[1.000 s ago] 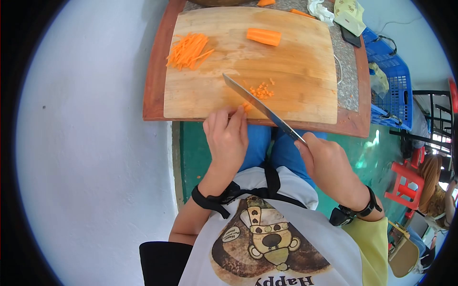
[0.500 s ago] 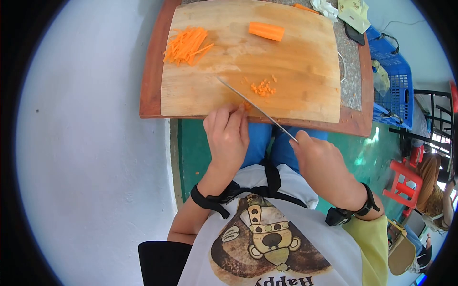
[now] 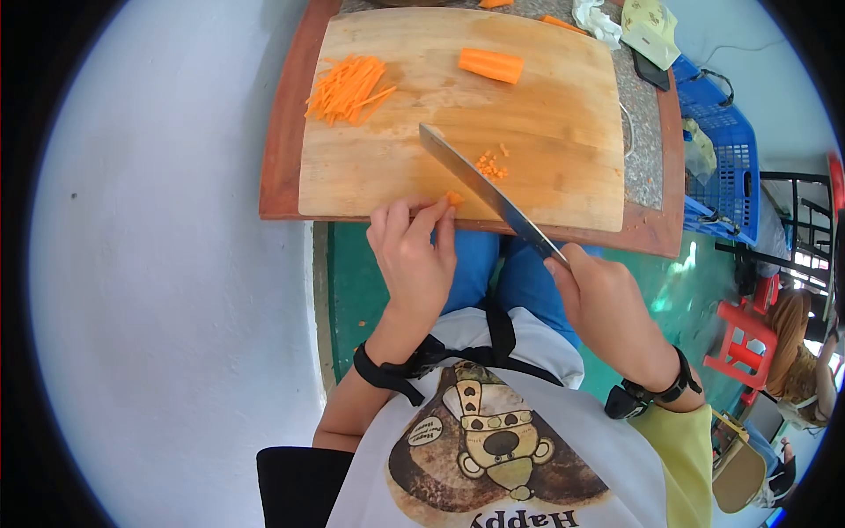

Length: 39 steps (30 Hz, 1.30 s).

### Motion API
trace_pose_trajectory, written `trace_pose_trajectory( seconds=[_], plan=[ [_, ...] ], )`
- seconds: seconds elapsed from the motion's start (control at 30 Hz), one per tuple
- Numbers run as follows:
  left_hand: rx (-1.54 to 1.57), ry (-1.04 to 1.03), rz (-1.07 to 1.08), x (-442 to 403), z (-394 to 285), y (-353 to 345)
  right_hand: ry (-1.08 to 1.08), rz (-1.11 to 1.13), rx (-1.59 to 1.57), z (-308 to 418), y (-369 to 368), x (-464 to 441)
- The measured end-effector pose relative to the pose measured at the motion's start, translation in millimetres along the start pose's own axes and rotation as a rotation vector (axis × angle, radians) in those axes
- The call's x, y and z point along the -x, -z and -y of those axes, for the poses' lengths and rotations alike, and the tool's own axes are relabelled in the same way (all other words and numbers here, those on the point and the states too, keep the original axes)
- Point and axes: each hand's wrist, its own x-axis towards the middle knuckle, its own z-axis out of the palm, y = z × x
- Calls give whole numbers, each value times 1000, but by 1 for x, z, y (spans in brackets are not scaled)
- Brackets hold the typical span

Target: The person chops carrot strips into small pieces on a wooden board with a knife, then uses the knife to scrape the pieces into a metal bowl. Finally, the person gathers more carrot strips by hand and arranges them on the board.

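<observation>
My right hand is closed around the handle of a knife, whose blade points up and left over the wooden cutting board. At the board's front edge, the fingers of my left hand pinch a small bunch of carrot sticks, left of the blade. Small diced carrot bits lie just behind the blade, partly hidden by it. A pile of carrot strips rests at the board's left, and a thick carrot piece lies near its far side.
White crumpled tissue, a patterned packet and a dark phone are at the table's far right. Beyond stand a blue basket and a red stool. Another person is partly visible at the right edge. A wall is on the left.
The blade has tilted so its broad side shows, and its tip has moved slightly up and right. The thumb and finger of my left hand have shifted, with a gap now between them.
</observation>
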Motion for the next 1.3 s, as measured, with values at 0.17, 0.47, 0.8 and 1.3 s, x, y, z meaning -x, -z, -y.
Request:
trace_pose_trajectory(
  seconds=[0.17, 0.47, 0.8, 1.3],
  plan=[
    [55, 15, 0, -2, 2, 0, 32, 4, -34, 1, -2, 2],
    [41, 3, 7, -2, 2, 1, 66, 17, 1, 1, -7, 0],
    [31, 28, 91, -5, 4, 4, 74, 67, 99, 3, -5, -8],
    [58, 54, 46, -4, 3, 4, 60, -40, 19, -8, -1, -5]
  ],
)
